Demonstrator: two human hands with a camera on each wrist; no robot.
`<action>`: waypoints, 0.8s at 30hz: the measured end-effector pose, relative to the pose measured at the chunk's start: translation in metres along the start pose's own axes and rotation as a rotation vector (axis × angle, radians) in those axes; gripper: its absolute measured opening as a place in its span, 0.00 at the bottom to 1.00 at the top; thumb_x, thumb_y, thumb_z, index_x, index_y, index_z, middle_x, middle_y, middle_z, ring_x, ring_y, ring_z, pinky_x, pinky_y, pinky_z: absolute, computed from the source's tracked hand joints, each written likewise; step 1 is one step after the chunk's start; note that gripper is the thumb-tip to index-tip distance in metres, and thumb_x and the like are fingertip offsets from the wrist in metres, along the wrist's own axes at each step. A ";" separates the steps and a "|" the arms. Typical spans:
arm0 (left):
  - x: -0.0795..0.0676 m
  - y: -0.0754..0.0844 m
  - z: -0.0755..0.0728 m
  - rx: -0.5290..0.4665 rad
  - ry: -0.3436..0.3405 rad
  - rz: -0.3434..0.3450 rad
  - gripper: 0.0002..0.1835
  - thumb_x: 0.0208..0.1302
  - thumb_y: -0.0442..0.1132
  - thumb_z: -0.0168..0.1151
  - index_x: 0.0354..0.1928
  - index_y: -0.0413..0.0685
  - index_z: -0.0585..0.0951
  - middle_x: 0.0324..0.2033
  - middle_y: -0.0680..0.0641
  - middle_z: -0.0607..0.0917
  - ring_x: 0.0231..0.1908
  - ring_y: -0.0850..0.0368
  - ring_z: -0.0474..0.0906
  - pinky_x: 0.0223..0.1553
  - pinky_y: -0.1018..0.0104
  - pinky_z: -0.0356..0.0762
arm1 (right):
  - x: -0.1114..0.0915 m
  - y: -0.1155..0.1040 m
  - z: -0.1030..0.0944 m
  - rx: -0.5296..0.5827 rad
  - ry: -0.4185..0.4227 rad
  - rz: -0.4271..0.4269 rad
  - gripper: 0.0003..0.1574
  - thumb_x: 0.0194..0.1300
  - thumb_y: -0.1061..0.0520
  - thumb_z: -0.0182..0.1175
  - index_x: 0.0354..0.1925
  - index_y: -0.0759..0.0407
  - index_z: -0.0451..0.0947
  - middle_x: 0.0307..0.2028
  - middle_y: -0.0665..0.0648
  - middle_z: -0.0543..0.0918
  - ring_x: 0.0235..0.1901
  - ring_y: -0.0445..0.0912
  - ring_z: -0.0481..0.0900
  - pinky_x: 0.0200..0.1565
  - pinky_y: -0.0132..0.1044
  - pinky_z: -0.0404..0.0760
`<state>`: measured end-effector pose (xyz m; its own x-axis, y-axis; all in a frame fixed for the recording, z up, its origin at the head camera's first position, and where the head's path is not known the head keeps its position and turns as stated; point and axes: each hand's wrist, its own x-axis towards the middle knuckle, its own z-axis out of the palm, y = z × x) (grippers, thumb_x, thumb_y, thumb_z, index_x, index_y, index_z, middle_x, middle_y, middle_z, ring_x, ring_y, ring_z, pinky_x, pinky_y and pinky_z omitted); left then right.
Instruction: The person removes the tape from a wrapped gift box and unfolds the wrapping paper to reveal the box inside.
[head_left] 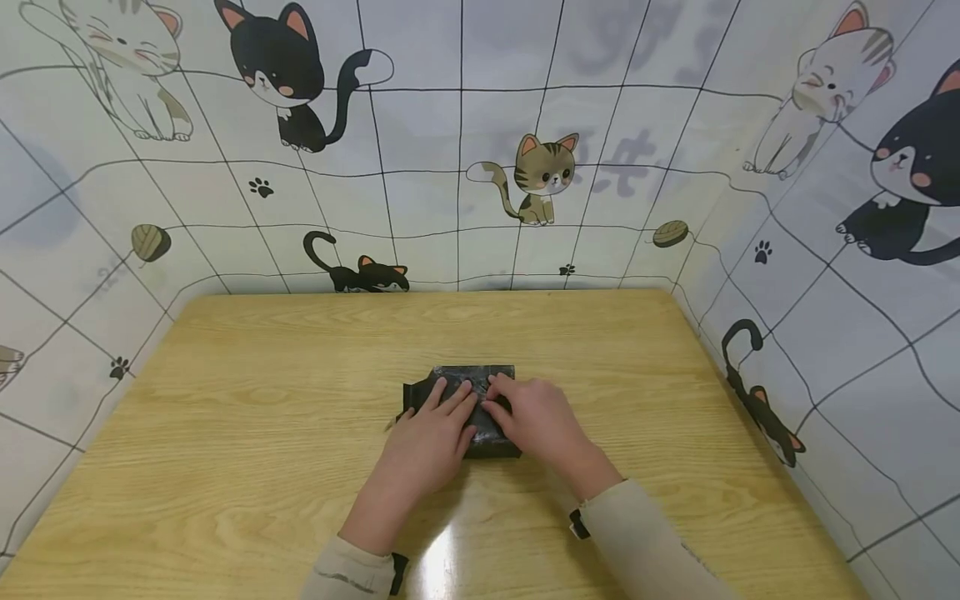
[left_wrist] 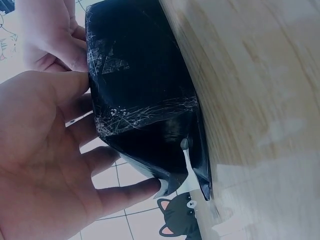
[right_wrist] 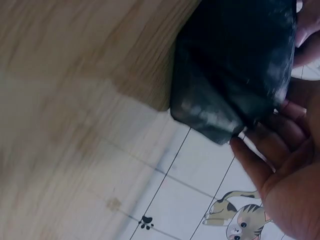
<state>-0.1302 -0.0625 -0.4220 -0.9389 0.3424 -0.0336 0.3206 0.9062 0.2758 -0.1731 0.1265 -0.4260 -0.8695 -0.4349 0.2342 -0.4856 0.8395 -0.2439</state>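
Left hand [head_left: 426, 446]: fingers extended and spread, resting on black packet [head_left: 489, 439] (surface scuffed, creased). Right hand [head_left: 543, 423]: fingers bent, thumb and forefinger at packet's top; cannot tell whether they pinch it. Packet lies beneath both hands on wooden table [head_left: 255, 400], one end jutting past left hand's outer side.

A boxy black package [head_left: 491, 437], shiny, creased and scuffed, lay flat beneath the left hand's [head_left: 427, 437] spread fingers, loose folds jutting past them, its other end under the right hand [head_left: 546, 421].
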 end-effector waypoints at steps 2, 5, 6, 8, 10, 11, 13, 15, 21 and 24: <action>0.000 -0.001 0.000 -0.002 0.006 0.001 0.28 0.84 0.53 0.52 0.80 0.56 0.71 0.81 0.54 0.67 0.84 0.44 0.57 0.68 0.29 0.74 | 0.000 -0.007 0.001 -0.014 0.014 0.024 0.07 0.75 0.48 0.68 0.44 0.49 0.88 0.45 0.57 0.94 0.33 0.48 0.91 0.38 0.44 0.90; 0.000 -0.002 0.001 -0.008 0.010 0.002 0.28 0.84 0.53 0.52 0.80 0.56 0.71 0.81 0.54 0.67 0.84 0.44 0.57 0.68 0.29 0.74 | 0.002 -0.017 0.002 -0.094 0.013 0.048 0.08 0.75 0.49 0.68 0.44 0.51 0.90 0.56 0.58 0.91 0.47 0.52 0.93 0.45 0.48 0.91; 0.000 -0.002 0.001 -0.008 0.012 0.002 0.28 0.84 0.53 0.52 0.80 0.56 0.71 0.81 0.54 0.67 0.84 0.44 0.57 0.68 0.29 0.74 | 0.003 -0.021 0.001 -0.124 -0.005 0.056 0.09 0.75 0.50 0.67 0.44 0.52 0.90 0.60 0.58 0.89 0.52 0.53 0.92 0.49 0.48 0.91; 0.000 -0.003 0.002 -0.008 0.017 0.003 0.28 0.84 0.53 0.52 0.79 0.56 0.71 0.81 0.54 0.67 0.84 0.44 0.57 0.68 0.29 0.74 | 0.004 -0.026 0.001 -0.178 -0.048 0.068 0.12 0.78 0.50 0.64 0.45 0.56 0.89 0.66 0.58 0.85 0.60 0.55 0.88 0.57 0.51 0.88; 0.000 -0.003 0.002 -0.005 0.024 0.005 0.28 0.84 0.53 0.52 0.79 0.55 0.72 0.81 0.54 0.68 0.83 0.44 0.58 0.68 0.29 0.75 | 0.005 -0.030 0.000 -0.205 -0.086 0.078 0.14 0.80 0.51 0.61 0.47 0.59 0.87 0.72 0.60 0.79 0.68 0.57 0.81 0.65 0.54 0.83; 0.000 -0.003 0.002 -0.005 0.026 0.005 0.28 0.84 0.53 0.52 0.79 0.55 0.72 0.81 0.54 0.68 0.83 0.44 0.58 0.68 0.29 0.75 | 0.006 -0.031 0.001 -0.205 -0.100 0.085 0.15 0.81 0.52 0.59 0.47 0.61 0.86 0.74 0.61 0.76 0.71 0.58 0.78 0.67 0.56 0.81; -0.001 -0.003 0.002 -0.003 0.030 0.008 0.28 0.84 0.52 0.53 0.79 0.54 0.72 0.81 0.53 0.69 0.83 0.44 0.59 0.67 0.29 0.75 | 0.005 -0.032 0.003 -0.191 -0.115 0.108 0.16 0.83 0.52 0.56 0.48 0.63 0.84 0.75 0.64 0.72 0.73 0.59 0.74 0.68 0.60 0.79; -0.001 -0.003 0.002 -0.001 0.027 0.008 0.27 0.84 0.52 0.53 0.79 0.55 0.72 0.80 0.53 0.69 0.83 0.44 0.59 0.67 0.30 0.76 | 0.004 -0.033 0.008 -0.176 -0.099 0.124 0.16 0.83 0.53 0.54 0.48 0.64 0.83 0.75 0.65 0.71 0.73 0.59 0.73 0.67 0.61 0.79; -0.001 -0.004 0.004 0.011 0.023 0.011 0.28 0.84 0.53 0.52 0.79 0.56 0.71 0.81 0.54 0.67 0.83 0.44 0.58 0.67 0.30 0.76 | -0.002 -0.032 0.023 -0.099 -0.022 0.216 0.16 0.83 0.56 0.52 0.51 0.68 0.79 0.74 0.67 0.68 0.73 0.61 0.69 0.61 0.63 0.79; -0.001 -0.004 0.005 0.011 0.031 0.013 0.28 0.84 0.53 0.52 0.79 0.56 0.72 0.81 0.54 0.68 0.83 0.44 0.58 0.67 0.30 0.76 | -0.002 -0.027 0.026 -0.037 0.018 0.281 0.13 0.82 0.57 0.53 0.48 0.66 0.78 0.73 0.68 0.69 0.72 0.61 0.70 0.59 0.63 0.79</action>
<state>-0.1302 -0.0656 -0.4277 -0.9381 0.3463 -0.0004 0.3338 0.9046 0.2650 -0.1606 0.0958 -0.4442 -0.9676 -0.1780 0.1790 -0.2219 0.9377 -0.2673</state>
